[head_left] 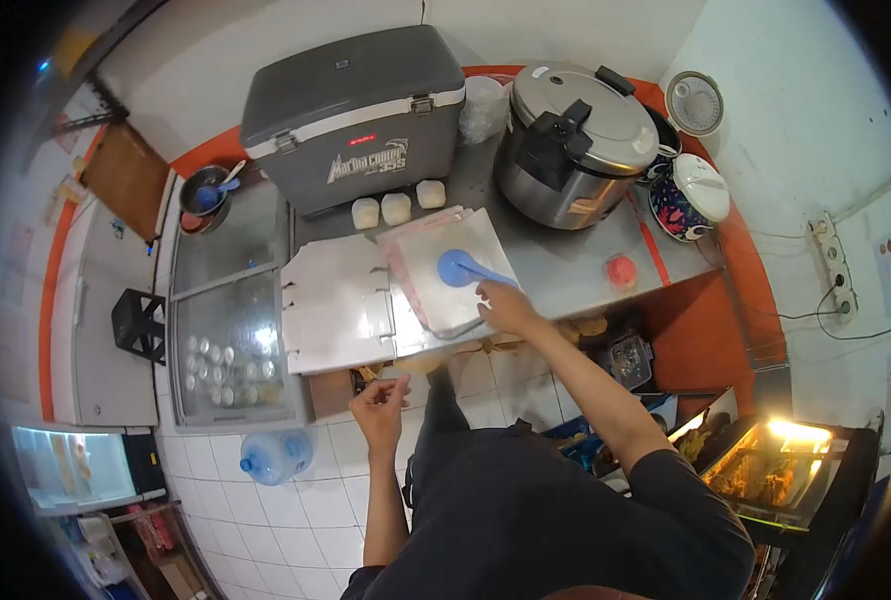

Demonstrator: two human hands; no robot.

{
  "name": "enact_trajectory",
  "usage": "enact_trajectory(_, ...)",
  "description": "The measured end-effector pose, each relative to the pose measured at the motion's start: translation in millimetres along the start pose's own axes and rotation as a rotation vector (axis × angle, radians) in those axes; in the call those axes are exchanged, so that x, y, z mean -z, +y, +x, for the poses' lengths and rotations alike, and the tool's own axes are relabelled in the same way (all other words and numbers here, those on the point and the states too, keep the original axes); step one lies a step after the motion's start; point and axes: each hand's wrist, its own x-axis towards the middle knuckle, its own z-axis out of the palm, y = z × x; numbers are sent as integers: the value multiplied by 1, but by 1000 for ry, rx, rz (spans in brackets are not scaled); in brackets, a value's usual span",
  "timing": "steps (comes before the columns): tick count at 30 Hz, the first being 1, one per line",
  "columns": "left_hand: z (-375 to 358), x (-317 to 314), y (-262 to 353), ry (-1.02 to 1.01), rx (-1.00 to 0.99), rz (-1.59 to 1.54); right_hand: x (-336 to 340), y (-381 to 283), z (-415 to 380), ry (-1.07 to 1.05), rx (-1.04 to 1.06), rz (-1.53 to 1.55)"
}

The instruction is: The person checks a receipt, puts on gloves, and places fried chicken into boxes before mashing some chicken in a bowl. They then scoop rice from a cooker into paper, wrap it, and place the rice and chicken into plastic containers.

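A stack of white and pinkish paper sheets [420, 240] lies on the counter, with a blue scoop [455, 268] resting on top, its handle pointing right. My right hand [508, 308] is over the stack's right edge, just below that handle. Its fingers are curled down at the paper; whether they pinch a sheet is hidden. My left hand [378, 405] is raised in front of the counter edge, fingers bent but apart, with nothing visible in them. A blurred pale yellowish shape [423, 362] is close to it. Flat white cardboard [330, 300] lies left of the paper.
A grey cooler box [355, 120] and a large rice cooker [570, 150] stand at the back. Several white wrapped lumps [396, 208] sit before the cooler. Left is a glass-topped freezer [225, 350] with cans. A water jug [277, 457] is on the floor; a lit display case [775, 470] is right.
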Motion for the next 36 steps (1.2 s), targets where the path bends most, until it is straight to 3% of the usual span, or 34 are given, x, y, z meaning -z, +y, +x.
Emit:
enact_trajectory(2, 50, -5, 3, 37, -89, 19, -36, 18, 36, 236, -8, -280)
enact_trajectory(3, 76, -12, 7, 90, -190, 37, -48, 30, 53, 225, -12, -286)
enact_trajectory(5, 116, -34, 61, 117, -201, 17, -63, 48, 79, 200, -250, -302)
enact_trajectory(6, 137, -42, 77, 85, -206, -28, -61, 48, 83, 216, -268, -388)
enact_trajectory(9, 200, -76, 118, -47, -384, -112, -53, 79, 91, 75, -341, -210)
enact_trajectory(10, 220, -90, 136, -146, -371, -57, -44, 80, 88, 113, -258, -57)
enact_trajectory(11, 240, -108, 147, -212, -488, 3, -29, 75, 80, 150, -170, 87)
enact_trajectory(14, 290, -169, 215, -550, -550, 176, 26, 56, 48, 116, -177, 237)
enact_trajectory(16, 325, -230, 226, -608, -960, 158, 53, 64, 15, 116, -192, 344)
enact_trajectory(17, 333, -254, 225, -627, -974, 160, 65, 70, -3, 89, -242, 391)
enact_trajectory(19, 344, -298, 228, -911, -807, 67, 113, 53, -38, 49, -550, 567)
enact_trajectory(21, 343, -319, 241, -968, -867, 98, 115, 81, -86, 238, -584, 759)
enact_trajectory(23, 355, -329, 240, -1168, -867, 147, 138, 93, -129, 285, -762, 615)
enact_trajectory(25, 353, -330, 256, -1231, -821, 218, 152, 107, -162, 429, -883, 785)
enact_trajectory(26, 348, -330, 260, -1249, -637, 102, 170, 102, -166, 430, -882, 790)
enact_trajectory(27, 343, -334, 269, -1254, -458, -18, 195, 97, -169, 458, -898, 764)
enact_trajectory(28, 341, -339, 285, -1243, -547, -54, 221, 93, -168, 487, -911, 735)
enact_trajectory(29, 340, -346, 307, -1208, -545, -93, 244, 89, -160, 517, -797, 675)
enact_trajectory(30, 348, -355, 335, -1129, -829, 39, 268, 83, -146, 539, -685, 614)
enact_trajectory(32, 339, -374, 406, -1005, -969, 56, 327, 59, -96, 464, -628, 270)
enact_trajectory(34, 344, -405, 458, -746, -1200, 437, 357, 62, -35, 523, -423, -47)
enact_trajectory(36, 316, -406, 519, -856, -946, 517, 372, 82, 38, 506, -413, -278)
